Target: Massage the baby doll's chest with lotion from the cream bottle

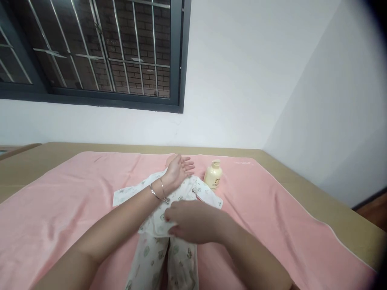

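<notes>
A white infant outfit with small green-grey prints lies on the pink sheet, its top (154, 219) with sleeves spread and its trousers (181, 264) toward me. My left hand (178, 171) is over the collar end, fingers spread, with a bracelet on the wrist. Behind it shows part of a rounded, skin-toned shape (170, 160), mostly hidden. My right hand (193, 221) hovers over or touches the top's lower front. Its fingers are bent and somewhat blurred, thumb apart, and nothing shows between them. A cream pump bottle (213, 176) stands beside the right sleeve.
The pink sheet (75, 193) covers much of a tan surface (302, 185), which meets a white wall (229, 80) at the back. A dark-framed window (178, 60) with metal bars is at upper left. Another wall rises on the right.
</notes>
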Demonstrator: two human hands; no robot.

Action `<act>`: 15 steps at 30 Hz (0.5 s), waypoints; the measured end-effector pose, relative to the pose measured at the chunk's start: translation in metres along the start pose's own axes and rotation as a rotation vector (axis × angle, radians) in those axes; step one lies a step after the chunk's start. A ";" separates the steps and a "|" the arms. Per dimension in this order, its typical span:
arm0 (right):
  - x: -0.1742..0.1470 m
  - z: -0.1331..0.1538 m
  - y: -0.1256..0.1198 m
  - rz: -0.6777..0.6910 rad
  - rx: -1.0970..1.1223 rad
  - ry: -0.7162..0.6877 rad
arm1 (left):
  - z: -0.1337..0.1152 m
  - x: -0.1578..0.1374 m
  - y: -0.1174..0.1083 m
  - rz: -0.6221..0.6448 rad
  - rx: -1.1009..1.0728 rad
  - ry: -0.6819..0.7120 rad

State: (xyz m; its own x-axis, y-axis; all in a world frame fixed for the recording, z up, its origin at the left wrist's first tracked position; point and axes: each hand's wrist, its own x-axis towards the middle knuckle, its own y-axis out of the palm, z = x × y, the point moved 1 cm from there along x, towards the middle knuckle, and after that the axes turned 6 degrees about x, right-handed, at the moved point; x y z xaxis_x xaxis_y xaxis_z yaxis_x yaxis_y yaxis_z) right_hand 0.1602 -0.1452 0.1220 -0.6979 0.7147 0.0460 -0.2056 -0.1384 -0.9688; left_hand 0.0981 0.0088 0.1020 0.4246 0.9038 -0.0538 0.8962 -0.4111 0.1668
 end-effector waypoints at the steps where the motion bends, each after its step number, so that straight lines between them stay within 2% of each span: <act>1: -0.009 -0.009 -0.016 -0.096 0.025 0.129 | -0.001 0.001 0.006 0.069 -0.079 -0.093; 2: -0.019 -0.021 -0.030 -0.240 0.044 0.283 | -0.002 0.001 0.011 0.122 -0.136 -0.160; 4: -0.035 -0.049 -0.051 -0.374 0.020 0.454 | -0.002 0.001 0.020 0.192 -0.206 -0.219; 6: -0.047 -0.078 -0.062 -0.510 0.006 0.686 | -0.003 0.002 0.029 0.224 -0.258 -0.231; 8: -0.051 -0.099 -0.064 -0.440 0.035 0.756 | -0.007 0.005 0.037 0.227 -0.348 -0.257; 10: -0.050 -0.109 -0.062 -0.320 0.096 0.764 | -0.012 0.007 0.044 0.192 -0.459 -0.312; 12: -0.047 -0.109 -0.061 -0.256 0.140 0.767 | -0.017 0.009 0.050 0.154 -0.522 -0.374; 15: -0.043 -0.102 -0.061 -0.248 0.175 0.819 | -0.019 0.010 0.057 0.126 -0.515 -0.429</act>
State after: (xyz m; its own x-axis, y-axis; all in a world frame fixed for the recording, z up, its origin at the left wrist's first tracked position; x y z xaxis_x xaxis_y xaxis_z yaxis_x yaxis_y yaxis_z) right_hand 0.2733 -0.0973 0.1545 0.0798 0.9968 -0.0040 -0.4358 0.0313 -0.8995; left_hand 0.1512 -0.0031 0.1300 0.6301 0.6818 -0.3717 0.7065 -0.3048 0.6387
